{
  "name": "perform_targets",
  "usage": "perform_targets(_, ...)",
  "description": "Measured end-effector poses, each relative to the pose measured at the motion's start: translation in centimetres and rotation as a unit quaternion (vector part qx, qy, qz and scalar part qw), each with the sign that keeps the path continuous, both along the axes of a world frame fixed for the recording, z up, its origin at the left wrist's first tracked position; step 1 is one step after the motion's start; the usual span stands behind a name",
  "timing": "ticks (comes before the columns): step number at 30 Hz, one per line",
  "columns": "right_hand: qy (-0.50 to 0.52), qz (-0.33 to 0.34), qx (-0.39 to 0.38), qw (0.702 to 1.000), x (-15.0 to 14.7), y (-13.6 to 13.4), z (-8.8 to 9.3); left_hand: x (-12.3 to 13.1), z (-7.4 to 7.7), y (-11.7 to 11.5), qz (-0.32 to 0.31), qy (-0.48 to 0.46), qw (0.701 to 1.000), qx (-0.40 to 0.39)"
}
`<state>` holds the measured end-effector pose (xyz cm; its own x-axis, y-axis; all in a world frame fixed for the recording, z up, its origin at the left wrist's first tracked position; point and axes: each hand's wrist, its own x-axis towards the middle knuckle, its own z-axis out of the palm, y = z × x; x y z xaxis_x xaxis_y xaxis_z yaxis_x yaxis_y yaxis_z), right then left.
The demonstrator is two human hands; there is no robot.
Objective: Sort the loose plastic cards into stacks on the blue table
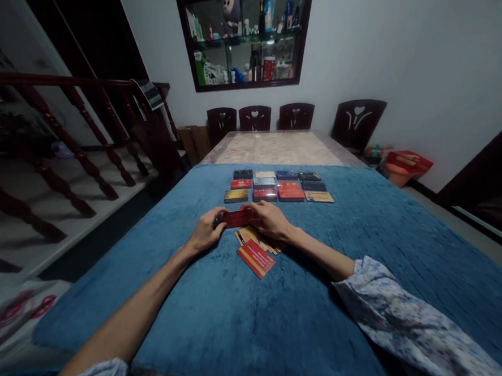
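Looked mostly done tbh; colourful rectangular card stacks (289,191) sat rowed on blue plush cloth (199,321); left hand (207,230) and right hand (270,219) pinched glossy red card(s) (237,218) just nearer; loose yellow cards (248,233) and a red-and-gold card (256,258) remained.

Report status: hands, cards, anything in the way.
Left hand and right hand closed on red card, maybe several. Loose cards on blue cloth, close by right hand, possible snag. Card piles in rows beyond.
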<state>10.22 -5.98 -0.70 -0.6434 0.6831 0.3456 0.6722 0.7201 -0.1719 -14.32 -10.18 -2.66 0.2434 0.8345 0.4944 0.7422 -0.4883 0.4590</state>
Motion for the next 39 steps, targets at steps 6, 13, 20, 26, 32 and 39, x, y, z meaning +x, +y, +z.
perform_targets(6, -0.026, 0.015, -0.007, 1.000, 0.0, 0.3, -0.3, -0.1, -0.4, 0.1, 0.008, 0.042, 0.999, -0.002)
perform_targets(13, 0.009, 0.035, -0.030, 0.999, -0.1, 1.1, -1.2, -0.3, -0.6, 0.5, 0.008, 0.035, 0.999, -0.020)
perform_targets(20, 0.035, 0.038, -0.059, 0.997, 0.0, 1.4, -1.5, -0.5, -0.5, 0.8, -0.009, -0.020, 0.998, -0.055)
perform_targets(26, 0.062, 0.046, -0.057, 0.995, 0.3, 2.0, -1.7, -0.6, -0.4, 0.8, -0.015, -0.049, 0.996, -0.076)
perform_targets(32, 0.079, 0.057, -0.071, 0.993, 0.4, 2.5, -2.1, -0.6, -0.5, 1.0, -0.018, -0.052, 0.996, -0.069)
perform_targets(39, 0.103, 0.054, -0.092, 0.989, 0.4, 3.0, -2.3, -0.5, -0.6, 1.0, -0.011, -0.052, 0.995, -0.080)
